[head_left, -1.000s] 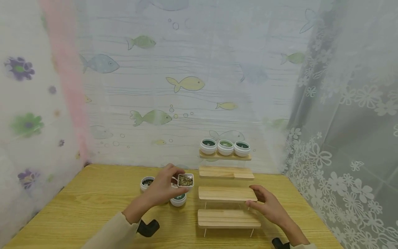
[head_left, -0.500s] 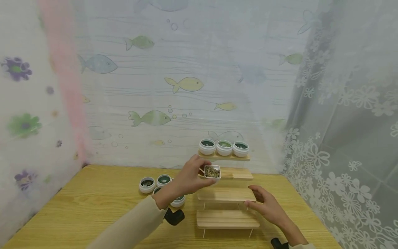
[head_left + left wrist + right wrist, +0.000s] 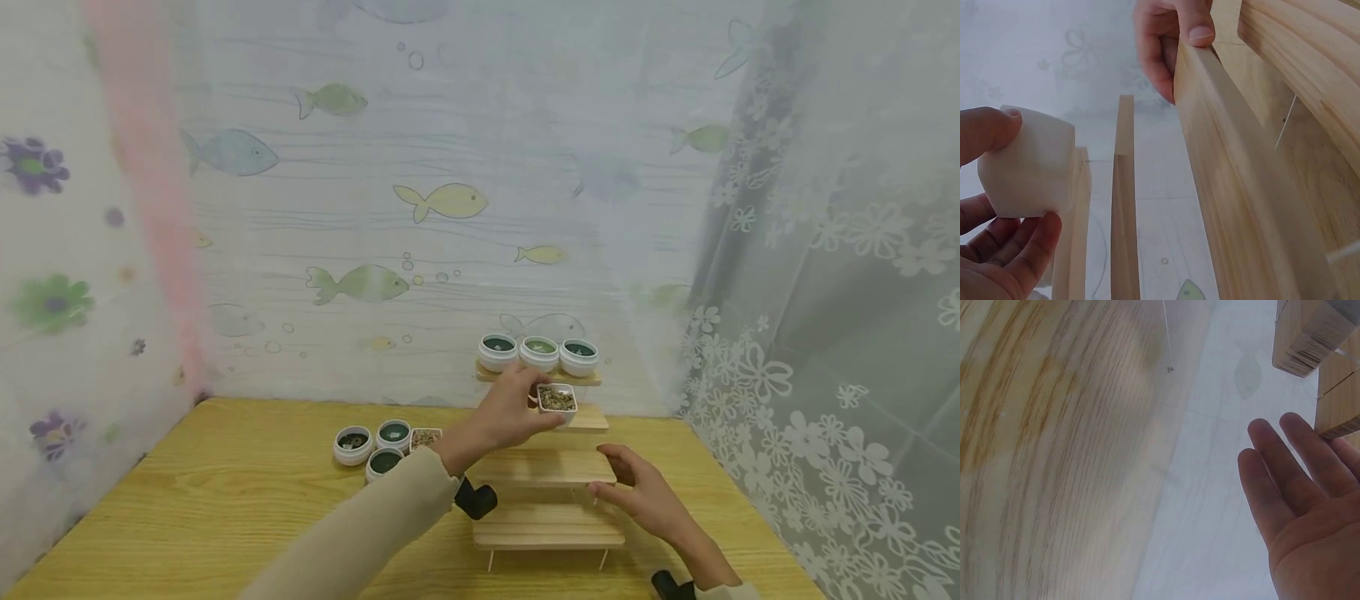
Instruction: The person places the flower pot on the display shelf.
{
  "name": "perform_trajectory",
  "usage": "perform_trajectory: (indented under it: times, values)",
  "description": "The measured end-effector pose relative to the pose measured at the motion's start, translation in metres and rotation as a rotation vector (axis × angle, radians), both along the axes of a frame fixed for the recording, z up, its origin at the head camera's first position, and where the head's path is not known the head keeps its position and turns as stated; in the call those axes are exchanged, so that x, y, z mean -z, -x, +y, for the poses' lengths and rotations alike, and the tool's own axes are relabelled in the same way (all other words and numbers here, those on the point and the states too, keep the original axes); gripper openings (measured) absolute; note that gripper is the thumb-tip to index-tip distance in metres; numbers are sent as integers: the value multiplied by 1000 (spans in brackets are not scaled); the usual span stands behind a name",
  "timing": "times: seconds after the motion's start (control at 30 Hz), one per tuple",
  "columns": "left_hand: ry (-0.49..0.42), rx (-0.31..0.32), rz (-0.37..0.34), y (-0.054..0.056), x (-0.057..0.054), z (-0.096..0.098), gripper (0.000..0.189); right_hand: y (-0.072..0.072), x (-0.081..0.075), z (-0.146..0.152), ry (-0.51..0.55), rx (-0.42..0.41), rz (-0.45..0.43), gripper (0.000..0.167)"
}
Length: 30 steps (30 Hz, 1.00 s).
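Note:
My left hand (image 3: 504, 417) pinches a small white square pot (image 3: 557, 402) of brownish-green grains between thumb and fingers. The pot is in front of the second-highest board (image 3: 588, 417) of a tiered wooden display stand; whether it touches the board cannot be told. In the left wrist view the pot's white underside (image 3: 1032, 162) faces the camera. With thumb and index finger, my right hand (image 3: 648, 492) holds the right end of the board below (image 3: 547, 467). Its other fingers (image 3: 1272, 481) extend loosely in the right wrist view.
Three round white pots (image 3: 539, 354) with green contents line the top board. Left of the stand, several round pots (image 3: 352, 447) and another square pot (image 3: 426, 437) sit on the wooden table (image 3: 225, 500), partly behind my left sleeve. The lowest board (image 3: 547, 529) stands in front.
My left hand has carried the square pot rightward and upward from the group on the table to the stand. The right hand has stayed at the board's end.

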<state>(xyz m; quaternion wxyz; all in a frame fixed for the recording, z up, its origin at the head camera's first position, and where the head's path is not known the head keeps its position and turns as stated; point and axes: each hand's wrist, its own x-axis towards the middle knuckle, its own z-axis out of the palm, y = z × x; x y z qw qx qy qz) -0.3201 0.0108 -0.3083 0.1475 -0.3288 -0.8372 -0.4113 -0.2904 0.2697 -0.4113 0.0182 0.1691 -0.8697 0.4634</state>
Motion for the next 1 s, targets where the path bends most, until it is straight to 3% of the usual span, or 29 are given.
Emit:
perform_trajectory:
  times: [0.2,0.4,1.0]
  values:
    - [32,-86,3,7,2,18,46,0,-1,0,-6,6,6,63]
    - [3,-123,-34,13,10,32,48,-1,-3,-2,-9,23,-16,64]
    - [-68,-154,-22,17,25,56,44,0,-3,-2,-17,27,-7,65]
